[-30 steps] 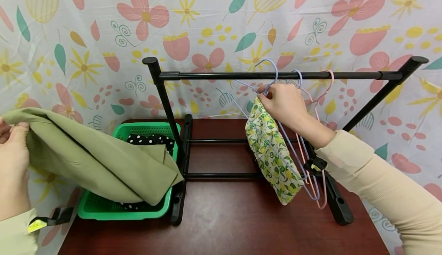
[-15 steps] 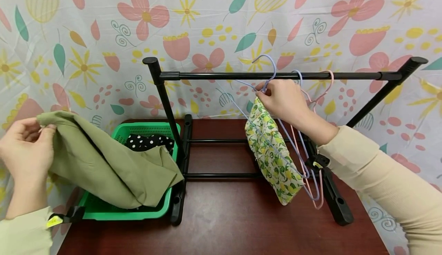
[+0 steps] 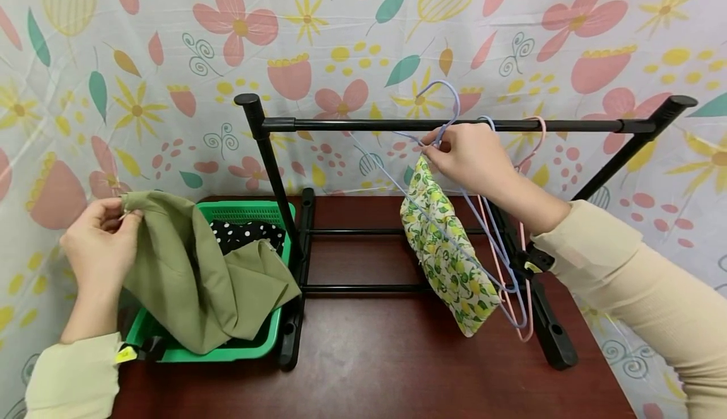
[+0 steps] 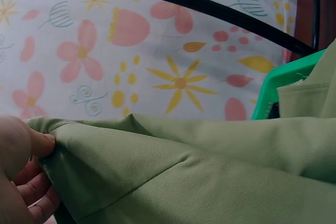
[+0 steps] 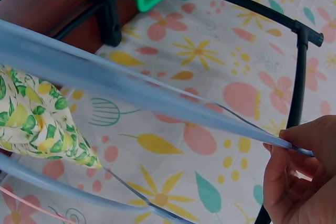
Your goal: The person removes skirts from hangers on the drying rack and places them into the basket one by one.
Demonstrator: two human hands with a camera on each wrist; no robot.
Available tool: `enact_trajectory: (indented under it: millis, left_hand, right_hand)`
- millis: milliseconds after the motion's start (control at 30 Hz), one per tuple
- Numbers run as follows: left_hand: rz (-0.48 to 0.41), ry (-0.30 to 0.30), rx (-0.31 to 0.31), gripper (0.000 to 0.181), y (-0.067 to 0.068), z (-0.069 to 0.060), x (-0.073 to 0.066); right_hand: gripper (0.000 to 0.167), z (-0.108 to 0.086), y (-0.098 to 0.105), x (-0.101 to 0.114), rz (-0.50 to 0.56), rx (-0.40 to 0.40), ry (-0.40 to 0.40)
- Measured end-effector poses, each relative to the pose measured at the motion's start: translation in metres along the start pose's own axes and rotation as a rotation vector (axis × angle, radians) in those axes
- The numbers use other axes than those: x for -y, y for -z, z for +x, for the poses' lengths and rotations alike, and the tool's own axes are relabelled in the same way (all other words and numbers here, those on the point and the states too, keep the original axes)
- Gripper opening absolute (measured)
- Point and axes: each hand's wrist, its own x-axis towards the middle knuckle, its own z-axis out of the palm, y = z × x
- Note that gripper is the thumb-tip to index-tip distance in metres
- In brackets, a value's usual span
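Observation:
My left hand [image 3: 105, 239] pinches a corner of an olive green cloth garment [image 3: 176, 267] at the left. The garment sags from my fingers, and its other end lies over the green basket [image 3: 170, 354]. At the rack my right hand [image 3: 474, 157] pinches a lavender-blue hanger [image 3: 454, 100] just below its hook, at the height of the black rail [image 3: 352, 125]. The hook stands above the rail; whether it touches is unclear. A lemon-print cloth [image 3: 449, 248] hangs directly below that hand, partly behind the hanger's arm. The right wrist view shows the pinched hanger [image 5: 131, 90] close up.
Black polka-dot cloth [image 3: 247, 233] lies in the basket. Another blue hanger and a pink hanger [image 3: 538, 135] hang on the rail to the right. The rack's left post [image 3: 272, 173] stands beside the basket. All stand on a dark red-brown table [image 3: 397, 368] before a flowered backdrop.
My left hand has moved right toward the basket, bunching the olive garment, which was stretched out before. The right hand has stayed near the rail, with the blue hanger's hook shifting slightly upward.

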Motion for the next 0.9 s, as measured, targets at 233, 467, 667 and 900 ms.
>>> enact_trajectory:
  millis: [233, 467, 667, 900]
  left_hand:
    - [0.069, -0.095, 0.081, 0.024, -0.015, -0.013, 0.001]
    - [0.096, -0.185, 0.136, 0.022, -0.027, -0.024, 0.010]
    - [0.136, -0.173, 0.209, 0.024, -0.033, -0.033, 0.015]
    - [0.149, -0.065, 0.330, 0.037, -0.037, -0.038, 0.022]
  right_hand:
    - [0.021, 0.000, 0.009, 0.004, 0.007, 0.027, 0.005]
    - [0.023, -0.004, 0.018, 0.008, 0.000, 0.036, 0.002]
    - [0.027, -0.008, 0.027, 0.011, -0.001, 0.056, -0.010]
    - [0.037, -0.014, 0.035, 0.008, -0.019, 0.038, 0.035]
